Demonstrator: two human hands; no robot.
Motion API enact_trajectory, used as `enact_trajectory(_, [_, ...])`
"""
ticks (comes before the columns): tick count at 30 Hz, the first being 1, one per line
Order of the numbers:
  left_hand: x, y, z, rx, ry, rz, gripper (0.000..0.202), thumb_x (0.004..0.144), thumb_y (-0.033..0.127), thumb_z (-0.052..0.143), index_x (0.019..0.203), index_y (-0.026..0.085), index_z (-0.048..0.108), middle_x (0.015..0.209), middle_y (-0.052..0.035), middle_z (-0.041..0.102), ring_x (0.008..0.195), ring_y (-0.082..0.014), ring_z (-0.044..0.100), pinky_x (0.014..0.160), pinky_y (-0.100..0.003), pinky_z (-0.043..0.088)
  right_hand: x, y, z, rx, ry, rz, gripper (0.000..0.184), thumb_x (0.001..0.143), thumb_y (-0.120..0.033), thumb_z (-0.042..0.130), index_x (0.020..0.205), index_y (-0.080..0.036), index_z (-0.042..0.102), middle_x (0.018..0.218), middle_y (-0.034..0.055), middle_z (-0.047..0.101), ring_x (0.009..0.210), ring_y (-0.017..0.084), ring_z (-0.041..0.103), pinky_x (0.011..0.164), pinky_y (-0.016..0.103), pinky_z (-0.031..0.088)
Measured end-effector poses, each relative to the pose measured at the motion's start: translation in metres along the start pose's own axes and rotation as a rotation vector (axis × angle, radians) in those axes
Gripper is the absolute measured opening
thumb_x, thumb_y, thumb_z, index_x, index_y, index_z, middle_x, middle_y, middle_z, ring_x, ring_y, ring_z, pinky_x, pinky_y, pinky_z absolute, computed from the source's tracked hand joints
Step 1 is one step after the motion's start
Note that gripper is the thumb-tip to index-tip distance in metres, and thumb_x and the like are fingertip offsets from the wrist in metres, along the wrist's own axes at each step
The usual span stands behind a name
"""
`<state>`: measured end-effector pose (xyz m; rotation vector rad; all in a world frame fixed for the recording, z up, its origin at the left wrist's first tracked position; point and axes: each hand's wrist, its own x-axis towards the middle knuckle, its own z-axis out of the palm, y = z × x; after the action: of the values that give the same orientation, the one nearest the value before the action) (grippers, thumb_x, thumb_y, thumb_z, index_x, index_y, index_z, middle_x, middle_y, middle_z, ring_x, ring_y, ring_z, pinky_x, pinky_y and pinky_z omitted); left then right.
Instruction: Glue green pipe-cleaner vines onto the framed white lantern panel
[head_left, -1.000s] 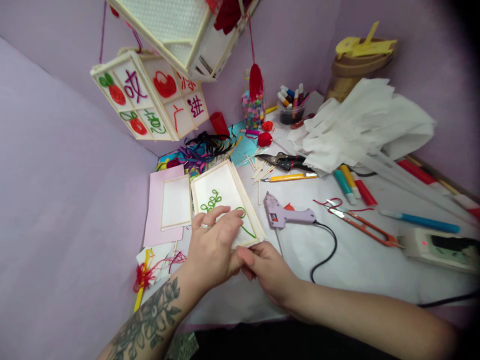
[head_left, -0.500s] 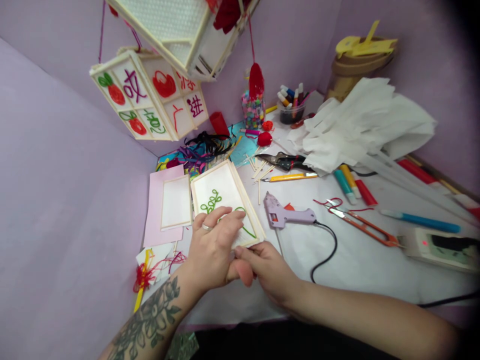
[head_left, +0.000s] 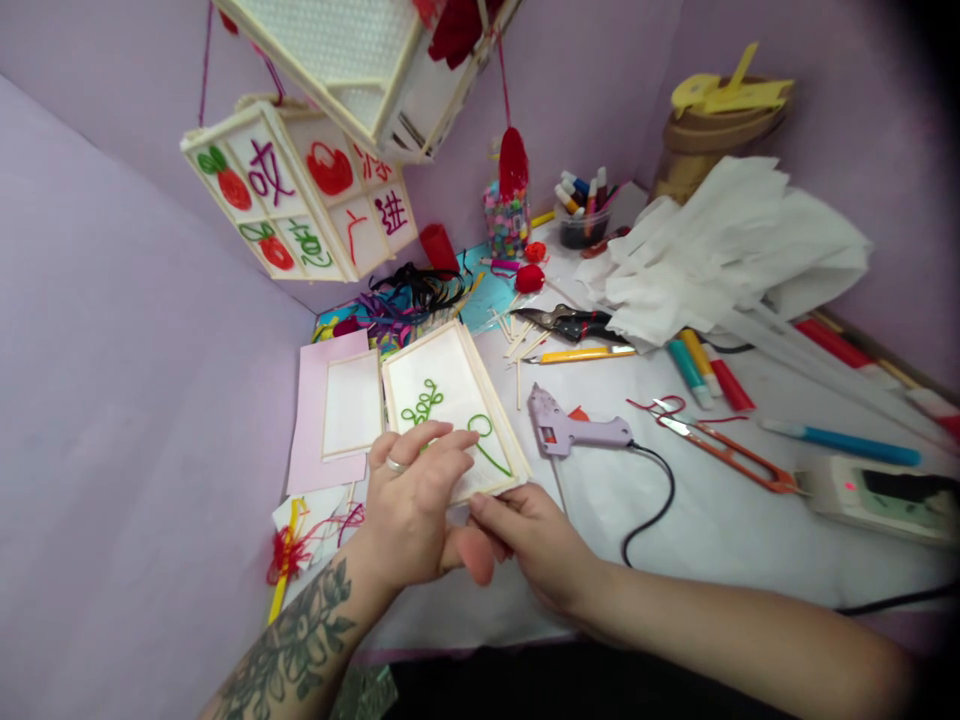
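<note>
A white framed panel (head_left: 442,365) with pale wooden edges lies tilted in front of me. On its face are green looped strands (head_left: 422,402), one leaf-like at the left and one with a round loop and a tail at the right. My left hand (head_left: 424,500), a ring on one finger, is open over the panel's lower left, fingers stretched out; whether its fingertips touch the face I cannot tell. At the near right corner, my right hand (head_left: 532,535) pinches the panel's edge between thumb and fingers.
Right of the panel lies a lilac glue gun (head_left: 574,430) with a black cord. Beyond are a yellow craft knife (head_left: 585,355), black pruners (head_left: 570,322), orange-handled snips (head_left: 742,455) and crumpled white sheets (head_left: 735,250). Painted lanterns (head_left: 300,190) hang above left; a smaller frame (head_left: 352,405) lies left.
My left hand has slid a little to the left and down, uncovering more of the green loop at the right. My right hand and the panel have stayed in place.
</note>
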<state>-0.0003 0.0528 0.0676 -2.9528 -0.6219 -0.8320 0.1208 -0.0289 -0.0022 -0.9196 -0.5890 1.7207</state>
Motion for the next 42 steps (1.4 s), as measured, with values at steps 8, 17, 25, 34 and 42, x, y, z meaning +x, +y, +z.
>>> enact_trajectory(8, [-0.002, 0.0, 0.004, 0.03, -0.058, -0.001, 0.068, 0.091, 0.072, 0.021, 0.113, 0.019, 0.058, 0.103, -0.0105, 0.075, 0.105, -0.0274, 0.065, 0.085, -0.041, 0.036, 0.0, 0.003, 0.0, -0.022, 0.011, -0.012, 0.046, 0.083, -0.054, 0.06, 0.057, -0.017, 0.054, 0.049, -0.0041, 0.044, 0.049, 0.009, 0.036, 0.05, 0.026, 0.026])
enact_trajectory(17, [-0.001, -0.003, 0.002, 0.049, -0.106, -0.037, 0.074, 0.089, 0.074, 0.017, 0.113, 0.018, 0.059, 0.101, -0.0101, 0.075, 0.103, -0.0271, 0.065, 0.084, -0.04, 0.035, 0.0, 0.008, -0.002, -0.026, 0.022, -0.018, 0.044, 0.086, -0.047, 0.057, 0.055, -0.017, 0.053, 0.048, -0.0043, 0.043, 0.049, 0.008, 0.036, 0.05, 0.026, 0.026])
enact_trajectory(25, [0.0, -0.009, 0.001, 0.002, -0.16, -0.064, 0.071, 0.089, 0.074, 0.024, 0.119, 0.02, 0.059, 0.101, -0.0107, 0.074, 0.105, -0.0282, 0.064, 0.087, -0.04, 0.035, 0.0, 0.007, -0.001, -0.047, 0.042, -0.003, 0.046, 0.084, -0.051, 0.058, 0.053, -0.017, 0.053, 0.047, -0.0044, 0.042, 0.048, 0.009, 0.035, 0.05, 0.026, 0.026])
enact_trajectory(34, [0.009, -0.014, 0.005, -0.026, -0.227, -0.129, 0.079, 0.086, 0.077, 0.019, 0.121, 0.018, 0.059, 0.106, -0.0135, 0.071, 0.109, -0.0312, 0.061, 0.09, -0.044, 0.037, 0.0, 0.001, 0.0, -0.031, 0.023, -0.031, 0.049, 0.084, -0.056, 0.06, 0.058, -0.015, 0.065, 0.048, -0.0029, 0.046, 0.048, 0.009, 0.036, 0.051, 0.025, 0.028])
enact_trajectory(42, [0.013, -0.014, 0.002, -0.1, -0.104, -0.18, 0.074, 0.087, 0.076, 0.024, 0.118, 0.019, 0.058, 0.105, -0.012, 0.072, 0.108, -0.0285, 0.061, 0.093, -0.044, 0.04, 0.0, 0.0, 0.001, -0.009, 0.021, -0.018, 0.049, 0.083, -0.057, 0.062, 0.058, -0.016, 0.065, 0.048, -0.0022, 0.049, 0.047, 0.008, 0.036, 0.05, 0.025, 0.029])
